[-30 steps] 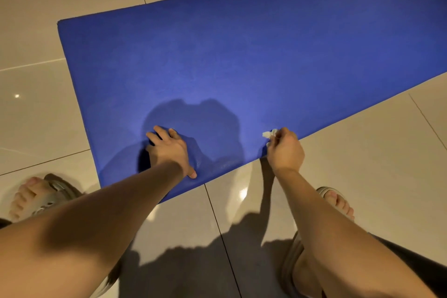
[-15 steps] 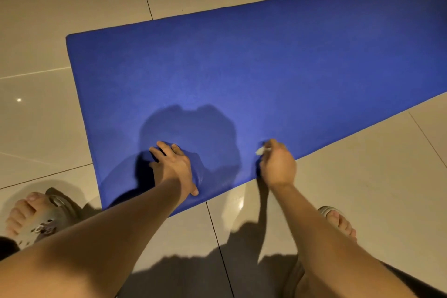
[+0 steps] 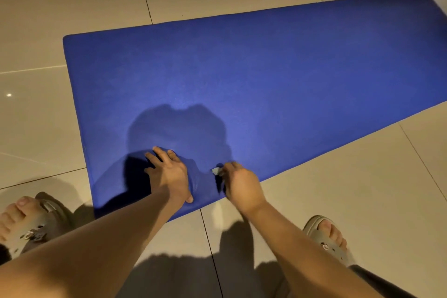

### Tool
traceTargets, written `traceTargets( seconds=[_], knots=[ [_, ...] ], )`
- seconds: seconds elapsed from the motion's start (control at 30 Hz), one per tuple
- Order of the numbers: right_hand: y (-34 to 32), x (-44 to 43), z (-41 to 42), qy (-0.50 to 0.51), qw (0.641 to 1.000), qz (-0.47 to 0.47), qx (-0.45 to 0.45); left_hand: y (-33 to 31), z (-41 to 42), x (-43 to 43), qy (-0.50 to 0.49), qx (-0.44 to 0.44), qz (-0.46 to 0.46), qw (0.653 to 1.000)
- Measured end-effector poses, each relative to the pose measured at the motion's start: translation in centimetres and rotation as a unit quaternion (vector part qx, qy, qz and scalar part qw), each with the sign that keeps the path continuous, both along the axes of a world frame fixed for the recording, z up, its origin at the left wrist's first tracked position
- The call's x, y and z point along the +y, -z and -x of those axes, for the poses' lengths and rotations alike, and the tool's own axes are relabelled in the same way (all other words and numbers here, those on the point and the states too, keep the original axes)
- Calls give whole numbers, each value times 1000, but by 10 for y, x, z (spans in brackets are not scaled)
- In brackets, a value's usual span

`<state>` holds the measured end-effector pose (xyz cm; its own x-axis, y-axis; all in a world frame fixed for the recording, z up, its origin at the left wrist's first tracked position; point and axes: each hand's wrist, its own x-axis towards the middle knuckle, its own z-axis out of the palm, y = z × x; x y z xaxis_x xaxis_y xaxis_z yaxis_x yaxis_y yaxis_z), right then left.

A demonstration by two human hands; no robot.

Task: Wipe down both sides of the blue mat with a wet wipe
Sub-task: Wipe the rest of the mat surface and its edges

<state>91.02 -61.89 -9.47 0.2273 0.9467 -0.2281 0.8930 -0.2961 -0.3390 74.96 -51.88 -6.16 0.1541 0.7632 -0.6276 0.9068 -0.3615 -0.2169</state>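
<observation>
The blue mat [image 3: 254, 75] lies flat on a tiled floor, running from the near left to the far right. My left hand [image 3: 169, 172] presses on the mat near its front edge with its fingers spread and its thumb at the edge. My right hand [image 3: 242, 187] sits at the front edge just to the right and grips a small crumpled white wet wipe [image 3: 216, 171]. Only a bit of the wipe shows past the fingers.
Beige glossy floor tiles [image 3: 338, 201] surround the mat. My feet in grey sandals stand at the near left [image 3: 26, 225] and near right [image 3: 326, 237]. My head's shadow falls on the mat above my hands.
My right hand with the wipe has slid left along the front edge, closer to my left hand. The view has tilted so more floor beyond the mat shows.
</observation>
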Motion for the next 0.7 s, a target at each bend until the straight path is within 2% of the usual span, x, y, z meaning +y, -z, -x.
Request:
traceTargets(
  seconds=[0.07,0.13,0.2,0.27,0.37,0.43,0.5,0.57,0.63,0.7],
  knots=[
    [0,8,-31,38,998,-3,-52,1,1,-1,3,1,-6,1000],
    [-1,19,-60,125,987,-2,-98,1,1,-1,8,0,-7,1000],
    [0,30,-74,209,971,2,-115,1,2,-1,10,-3,-5,1000],
    [1,38,-65,245,963,13,-108,0,2,-1,6,-7,-4,1000],
    [4,31,-15,178,978,18,-109,1,2,0,1,-13,-2,1000],
    [-3,17,21,104,993,25,-55,1,2,0,3,-16,-2,1000],
    [5,12,19,27,995,1,-93,0,4,-1,6,-16,-4,1000],
    [8,16,-3,-9,990,8,-141,1,5,-1,8,-18,-9,1000],
    [11,25,-35,35,988,-1,-148,2,5,-1,6,-22,-11,1000],
    [13,34,-71,135,978,-24,-157,1,5,-1,5,-25,-12,1000]
  ],
)
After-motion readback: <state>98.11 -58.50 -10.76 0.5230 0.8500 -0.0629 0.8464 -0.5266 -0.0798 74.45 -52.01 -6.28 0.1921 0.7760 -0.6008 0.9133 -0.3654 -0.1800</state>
